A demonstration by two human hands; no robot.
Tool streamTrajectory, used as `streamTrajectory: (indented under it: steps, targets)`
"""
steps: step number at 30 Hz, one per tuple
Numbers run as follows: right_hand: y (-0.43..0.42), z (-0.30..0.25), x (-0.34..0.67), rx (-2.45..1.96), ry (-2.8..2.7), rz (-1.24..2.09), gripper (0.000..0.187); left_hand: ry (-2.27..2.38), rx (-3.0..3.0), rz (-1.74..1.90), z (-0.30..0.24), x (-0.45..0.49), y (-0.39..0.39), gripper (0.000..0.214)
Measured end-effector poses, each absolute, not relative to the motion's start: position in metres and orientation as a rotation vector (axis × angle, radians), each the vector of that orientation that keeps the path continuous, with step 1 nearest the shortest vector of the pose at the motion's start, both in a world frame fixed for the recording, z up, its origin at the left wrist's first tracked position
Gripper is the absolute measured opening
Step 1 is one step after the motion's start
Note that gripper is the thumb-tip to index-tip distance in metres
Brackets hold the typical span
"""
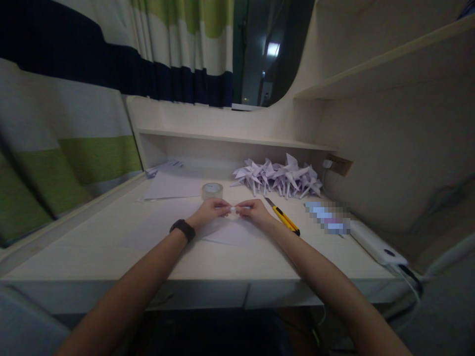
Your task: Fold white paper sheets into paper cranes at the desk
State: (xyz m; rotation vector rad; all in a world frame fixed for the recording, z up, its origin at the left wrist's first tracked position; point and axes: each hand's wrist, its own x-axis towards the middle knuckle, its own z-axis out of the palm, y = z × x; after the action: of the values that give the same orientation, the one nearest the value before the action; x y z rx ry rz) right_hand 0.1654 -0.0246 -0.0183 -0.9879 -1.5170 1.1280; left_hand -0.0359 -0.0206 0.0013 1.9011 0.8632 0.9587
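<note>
My left hand, with a dark watch at the wrist, and my right hand meet over the middle of the desk. Between their pinched fingertips is a small white paper piece; its exact shape is too small to tell. White paper lies flat beneath both hands. Just beyond my left hand stands a roll of clear tape. A yellow utility knife with its blade out rests to the right of my right hand.
Folded white paper pinwheels are heaped at the back right. A stack of white paper lies at the back left. On the right are a blurred-out flat object and a white power strip with cables.
</note>
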Motion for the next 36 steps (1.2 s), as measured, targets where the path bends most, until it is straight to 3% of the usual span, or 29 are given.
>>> streamTrajectory:
  steps: [10,16,23,30,36]
  targets:
    - [-0.028,-0.016,0.164,-0.970,-1.534,1.103,0.031,0.950,2.016,0.996,-0.004,-0.033,-0.017,0.025]
    - [-0.025,-0.017,0.164,-1.025,-1.581,0.965,0.031,1.020,2.512,1.097,-0.004,-0.036,-0.022,0.025]
    - [-0.027,-0.013,0.166,-1.087,-1.623,0.846,0.028,1.073,3.082,0.738,-0.006,-0.027,-0.032,0.025]
    - [-0.028,-0.014,0.165,-1.052,-1.622,0.844,0.021,1.256,3.129,0.533,-0.003,-0.018,-0.047,0.016]
    - [-0.032,-0.007,0.164,-1.068,-1.628,0.841,0.020,1.200,3.018,0.601,-0.003,-0.018,-0.045,0.020]
